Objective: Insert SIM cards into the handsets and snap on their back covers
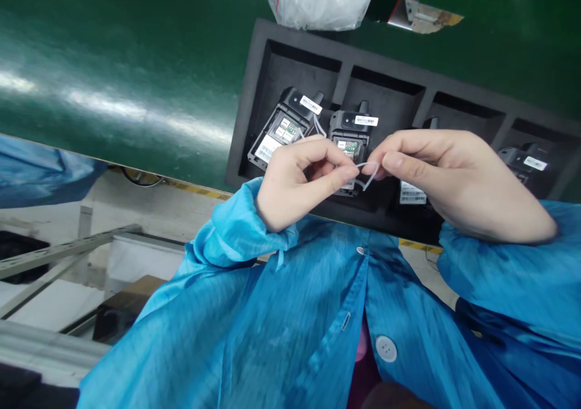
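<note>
Between my hands is a thin, whitish translucent strip, bent into a small loop. My left hand pinches one part of it between thumb and forefinger. From the other side, my right hand pinches it too. Directly below lies a black handheld device with its back open, showing green circuitry and white labels. A similar device rests to its left, tilted, with whitish strips by its upper right. My right hand mostly covers a third device.
The devices lie in compartments of a black foam tray on a green bench. Farther right is another device. A clear plastic bag and a metal bracket sit beyond the tray. Blue fabric appears at the left edge.
</note>
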Demonstrator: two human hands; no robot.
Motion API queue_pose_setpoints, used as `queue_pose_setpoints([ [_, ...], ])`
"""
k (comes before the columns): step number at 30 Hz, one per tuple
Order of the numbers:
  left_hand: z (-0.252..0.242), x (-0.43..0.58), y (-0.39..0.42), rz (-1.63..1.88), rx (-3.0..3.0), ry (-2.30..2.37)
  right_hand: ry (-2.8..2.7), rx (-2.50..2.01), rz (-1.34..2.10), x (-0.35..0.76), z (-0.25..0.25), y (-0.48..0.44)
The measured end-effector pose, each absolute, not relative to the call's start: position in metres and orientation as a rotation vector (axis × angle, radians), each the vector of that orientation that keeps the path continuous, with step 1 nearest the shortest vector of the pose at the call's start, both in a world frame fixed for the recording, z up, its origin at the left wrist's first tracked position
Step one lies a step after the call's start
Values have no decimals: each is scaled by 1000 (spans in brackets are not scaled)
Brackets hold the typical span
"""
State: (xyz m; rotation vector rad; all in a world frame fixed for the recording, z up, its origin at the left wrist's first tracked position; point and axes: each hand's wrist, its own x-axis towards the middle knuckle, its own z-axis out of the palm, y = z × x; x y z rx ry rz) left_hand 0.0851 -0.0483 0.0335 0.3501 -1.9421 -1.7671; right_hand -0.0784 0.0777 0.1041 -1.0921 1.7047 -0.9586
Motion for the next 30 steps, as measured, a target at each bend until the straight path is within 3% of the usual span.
queue_pose_setpoints([
  [18,34,86,-53,-2370,395,-1709,1818,-899,-1042,-64,102,72],
  [24,44,83,-51,-2221,452,-1851,1839,-954,-993,-67,104,73],
  [30,42,81,-57,-2031,429,-2039,2051,-1449,-660,-70,109,76],
])
